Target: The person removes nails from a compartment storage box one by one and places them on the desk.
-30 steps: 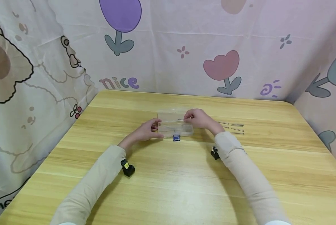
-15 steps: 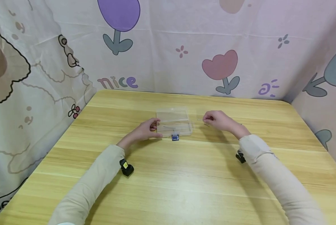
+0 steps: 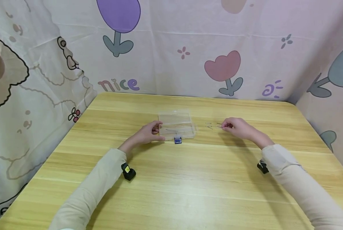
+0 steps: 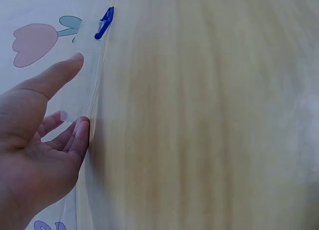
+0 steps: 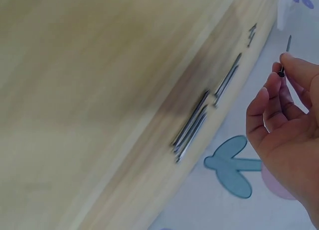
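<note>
A clear plastic storage box point(image 3: 175, 117) lies with its lid raised at the middle of the table, a blue latch point(image 3: 178, 140) on its front. My left hand point(image 3: 146, 132) holds the box by its left end, thumb at the front corner and fingers at the end wall. In the left wrist view the thumb lies along the clear wall. My right hand point(image 3: 238, 127), right of the box, pinches a nail point(image 5: 289, 43) between thumb and fingertips, its head near the fingers. A thin nail point(image 3: 171, 129) shows inside the box's front part.
Small nails point(image 3: 208, 123) lie on the table between the box and my right hand. In the right wrist view, longer nails point(image 5: 191, 128) lie in groups along the wooden table point(image 5: 99, 90). A patterned cloth point(image 3: 165, 57) hangs behind the table.
My right hand has moved right, away from over the box, carrying the nail past the small nails to the longer ones. My left hand has stayed at the box.
</note>
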`<control>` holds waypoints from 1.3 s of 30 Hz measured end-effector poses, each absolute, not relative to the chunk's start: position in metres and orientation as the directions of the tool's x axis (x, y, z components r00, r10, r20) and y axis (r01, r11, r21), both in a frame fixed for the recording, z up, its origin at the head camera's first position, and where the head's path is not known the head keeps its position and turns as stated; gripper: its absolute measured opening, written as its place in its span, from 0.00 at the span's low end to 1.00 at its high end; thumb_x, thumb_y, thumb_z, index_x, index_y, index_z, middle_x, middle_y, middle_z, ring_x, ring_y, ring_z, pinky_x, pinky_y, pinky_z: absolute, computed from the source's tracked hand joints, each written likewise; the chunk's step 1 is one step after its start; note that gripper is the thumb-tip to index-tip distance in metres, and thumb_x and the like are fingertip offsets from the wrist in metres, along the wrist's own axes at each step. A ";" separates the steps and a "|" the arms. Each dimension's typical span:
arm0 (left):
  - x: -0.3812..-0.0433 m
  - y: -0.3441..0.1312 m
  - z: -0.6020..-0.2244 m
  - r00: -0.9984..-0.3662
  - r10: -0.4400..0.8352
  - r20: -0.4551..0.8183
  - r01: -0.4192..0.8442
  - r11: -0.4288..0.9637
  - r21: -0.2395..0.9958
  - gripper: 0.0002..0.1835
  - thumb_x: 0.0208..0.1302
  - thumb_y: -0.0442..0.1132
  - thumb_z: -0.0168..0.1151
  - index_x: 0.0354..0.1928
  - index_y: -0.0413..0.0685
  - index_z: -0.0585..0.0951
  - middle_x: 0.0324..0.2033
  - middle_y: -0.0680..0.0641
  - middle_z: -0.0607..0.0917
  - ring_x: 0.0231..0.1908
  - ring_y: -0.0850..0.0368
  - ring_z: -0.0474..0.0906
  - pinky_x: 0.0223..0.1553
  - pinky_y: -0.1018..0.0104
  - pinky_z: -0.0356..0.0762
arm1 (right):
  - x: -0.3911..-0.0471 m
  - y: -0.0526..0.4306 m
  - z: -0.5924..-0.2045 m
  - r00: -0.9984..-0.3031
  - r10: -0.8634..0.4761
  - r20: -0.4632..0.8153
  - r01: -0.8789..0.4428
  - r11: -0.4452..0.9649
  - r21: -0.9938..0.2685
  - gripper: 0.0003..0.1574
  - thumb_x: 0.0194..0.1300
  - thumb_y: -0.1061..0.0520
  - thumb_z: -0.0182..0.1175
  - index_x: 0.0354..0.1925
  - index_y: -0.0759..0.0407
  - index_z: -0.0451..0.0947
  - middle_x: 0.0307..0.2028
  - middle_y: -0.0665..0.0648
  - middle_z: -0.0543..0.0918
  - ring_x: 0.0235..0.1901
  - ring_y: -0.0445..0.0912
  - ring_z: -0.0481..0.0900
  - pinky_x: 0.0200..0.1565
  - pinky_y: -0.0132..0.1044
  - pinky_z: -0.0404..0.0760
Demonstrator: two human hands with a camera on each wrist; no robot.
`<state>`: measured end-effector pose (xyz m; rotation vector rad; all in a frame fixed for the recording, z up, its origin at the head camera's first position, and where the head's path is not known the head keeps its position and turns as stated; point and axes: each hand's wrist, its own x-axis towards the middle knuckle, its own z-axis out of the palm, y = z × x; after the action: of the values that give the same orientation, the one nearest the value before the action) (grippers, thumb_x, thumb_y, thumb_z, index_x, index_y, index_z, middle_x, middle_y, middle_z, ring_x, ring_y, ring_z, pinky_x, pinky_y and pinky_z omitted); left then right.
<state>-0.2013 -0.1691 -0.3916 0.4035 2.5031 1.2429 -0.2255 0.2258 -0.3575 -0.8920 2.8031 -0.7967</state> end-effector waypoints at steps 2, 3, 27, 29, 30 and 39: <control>-0.202 -0.169 -0.392 -0.910 0.384 -0.154 0.110 0.582 0.806 0.41 0.59 0.40 0.70 0.70 0.39 0.61 0.62 0.37 0.69 0.61 0.42 0.67 0.63 0.53 0.66 | -0.224 0.233 -0.359 -0.831 -0.552 0.068 -0.506 0.699 -0.506 0.04 0.67 0.67 0.58 0.36 0.68 0.79 0.30 0.53 0.80 0.32 0.46 0.74 0.36 0.42 0.76; -0.201 -0.169 -0.392 -0.911 0.384 -0.154 0.109 0.582 0.806 0.41 0.59 0.40 0.71 0.70 0.38 0.61 0.62 0.37 0.69 0.60 0.42 0.67 0.63 0.53 0.66 | -0.223 0.236 -0.359 -0.835 -0.546 0.066 -0.499 0.703 -0.506 0.04 0.67 0.67 0.58 0.36 0.67 0.79 0.29 0.53 0.79 0.32 0.46 0.73 0.35 0.41 0.76; -0.200 -0.169 -0.391 -0.912 0.382 -0.150 0.105 0.571 0.814 0.41 0.58 0.40 0.71 0.69 0.38 0.61 0.62 0.36 0.69 0.61 0.42 0.67 0.64 0.53 0.65 | -0.206 0.293 -0.374 -0.870 -0.491 0.035 -0.449 0.763 -0.464 0.02 0.61 0.65 0.65 0.32 0.64 0.80 0.28 0.50 0.80 0.29 0.43 0.74 0.34 0.38 0.76; -0.200 -0.169 -0.391 -0.910 0.387 -0.147 0.110 0.568 0.816 0.41 0.58 0.40 0.71 0.69 0.38 0.61 0.62 0.36 0.69 0.61 0.41 0.67 0.64 0.53 0.66 | -0.206 0.294 -0.376 -0.870 -0.492 0.031 -0.449 0.764 -0.464 0.02 0.60 0.65 0.65 0.32 0.64 0.80 0.28 0.50 0.80 0.29 0.43 0.74 0.34 0.39 0.76; -0.201 -0.170 -0.392 -0.910 0.388 -0.145 0.111 0.567 0.816 0.41 0.58 0.40 0.71 0.69 0.38 0.61 0.62 0.36 0.69 0.61 0.42 0.67 0.64 0.54 0.66 | -0.206 0.294 -0.376 -0.871 -0.491 0.029 -0.447 0.765 -0.464 0.02 0.60 0.65 0.65 0.32 0.63 0.80 0.28 0.50 0.80 0.29 0.43 0.74 0.34 0.39 0.76; -0.203 -0.170 -0.393 -0.910 0.392 -0.137 0.124 0.571 0.812 0.41 0.59 0.40 0.70 0.69 0.38 0.61 0.62 0.36 0.69 0.60 0.42 0.67 0.64 0.54 0.66 | -0.205 0.294 -0.380 -0.871 -0.491 0.023 -0.443 0.765 -0.467 0.02 0.61 0.64 0.65 0.32 0.63 0.80 0.28 0.49 0.81 0.29 0.42 0.74 0.35 0.41 0.75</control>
<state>-0.2026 -0.1697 -0.3932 0.4235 2.5049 1.2596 -0.2055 0.2944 -0.3797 -0.7578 2.8564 -0.7173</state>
